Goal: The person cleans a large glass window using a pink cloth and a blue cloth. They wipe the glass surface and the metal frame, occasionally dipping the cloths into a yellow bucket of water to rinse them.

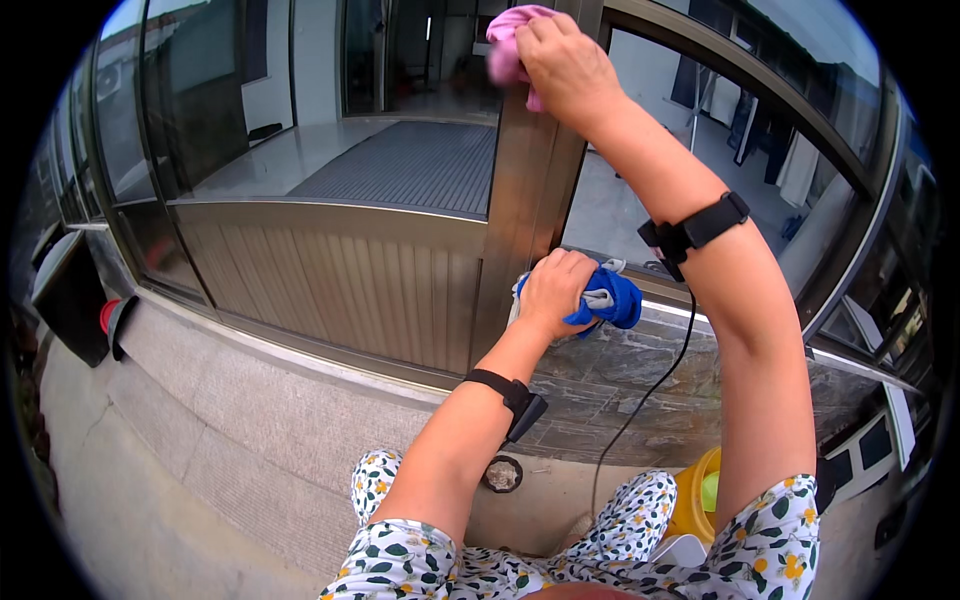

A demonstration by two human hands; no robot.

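High up in the head view, my right hand (566,67) is closed around a pink cloth (510,52). It presses the cloth at the upper part of a bronze-coloured metal door post (525,165), beside a glass pane. Lower down, my left hand (555,289) grips a bunched blue and grey cloth (616,298). That hand rests by the foot of the same post, at the window sill. Its fingertips are partly hidden by the cloth folds. Black straps with small devices circle both forearms, and a black cable (645,397) hangs from the right one.
A ribbed metal door panel (330,277) with glass above stands to the left. Below the sill is a stone-tiled wall (607,397). A yellow bucket (686,499) stands at my right leg, and a small round bowl (502,474) sits on the ground. A black bin (71,307) is far left.
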